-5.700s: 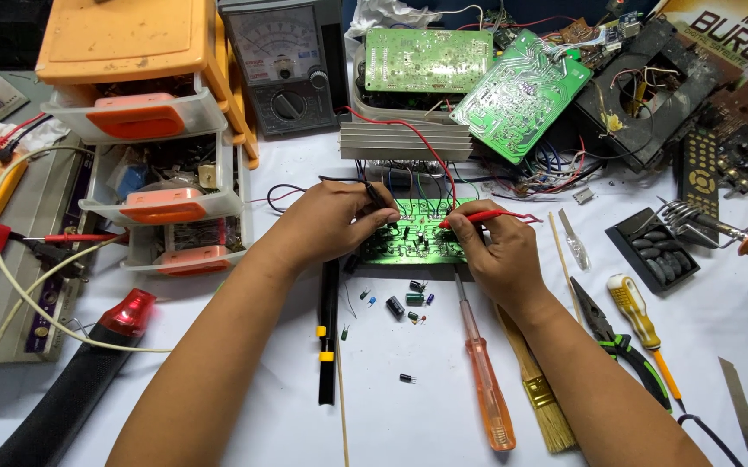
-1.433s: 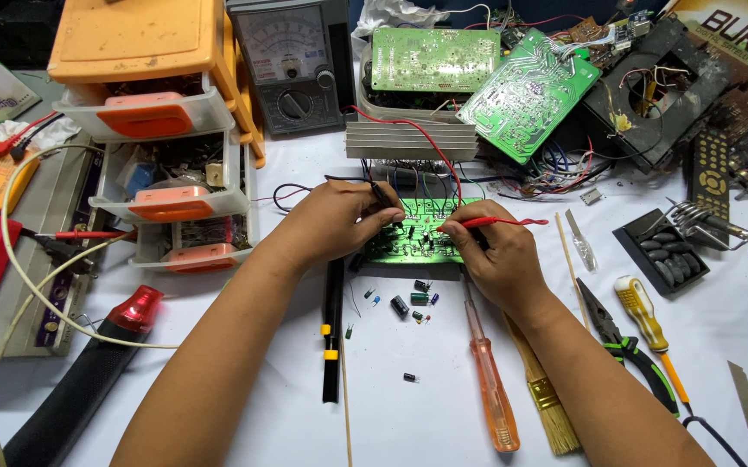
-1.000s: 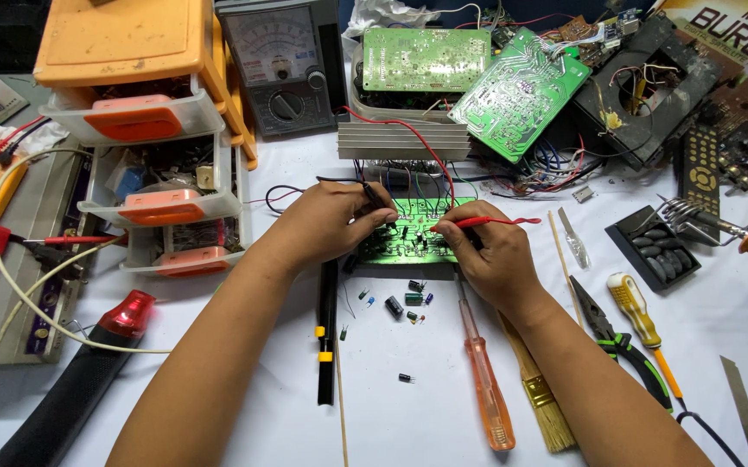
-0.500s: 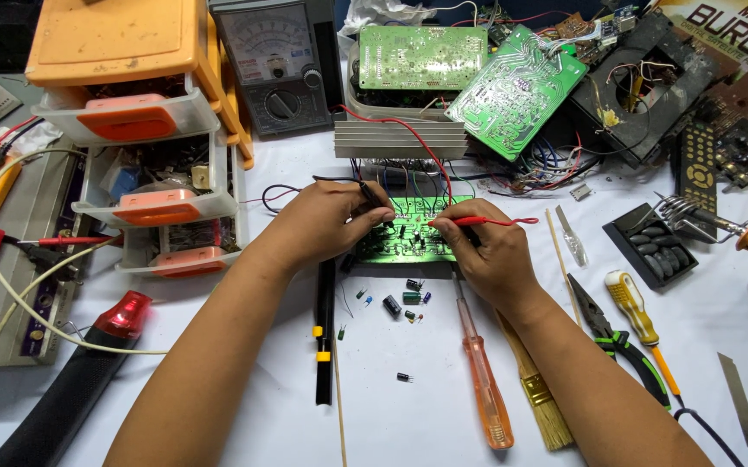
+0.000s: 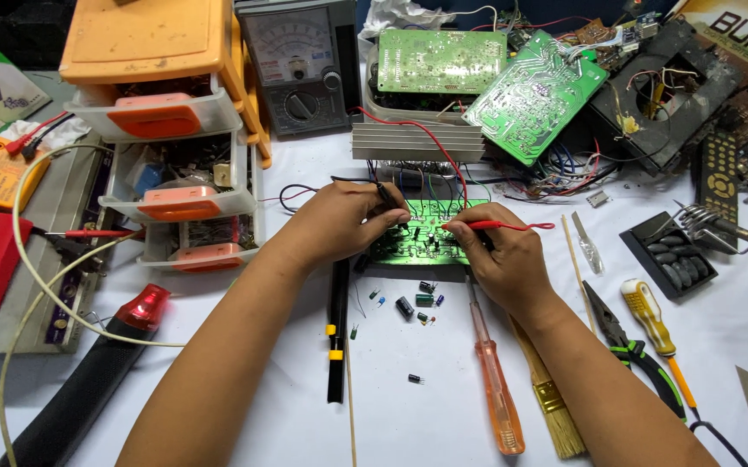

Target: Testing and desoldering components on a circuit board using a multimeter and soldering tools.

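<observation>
**Probing the green board, both probe tips down**

Working on a cluttered white-covered bench (image 5: 443, 415). At far left, a stack of orange plastic parts drawers (image 5: 158, 52); just right of it, a grey analogue meter with a needle dial (image 5: 300, 65). Nearer, at centre, a ribbed aluminium heat sink (image 5: 417, 141), and touching its near side, under a tangle of wires, a small green rectangular circuit board (image 5: 421, 246), lying flat on the bench between the two hands.

Left hand (image 5: 343, 220) resting on the left edge of the board, fingers curled shut around a thin black probe (image 5: 387, 197), tip angled down onto the far left part of the board. Right hand (image 5: 499, 259) resting at the right edge, thumb and forefinger pinched on a slim red probe (image 5: 503, 226), which lies nearly level and points left over the board's middle. Exact contact points too small to tell.

Just near of the board, loose on the bench: an orange clear-handled screwdriver (image 5: 495, 389), then a scatter of small dark cylindrical capacitors (image 5: 404, 306).

By the look of it, a measuring step: two points on the board bridged by the probes, with the meter far beyond the hands. Next move likely calls for steady tips, no slipping across neighbouring solder joints, wrists kept planted, and a glance up to the dial without shifting either probe.
</observation>
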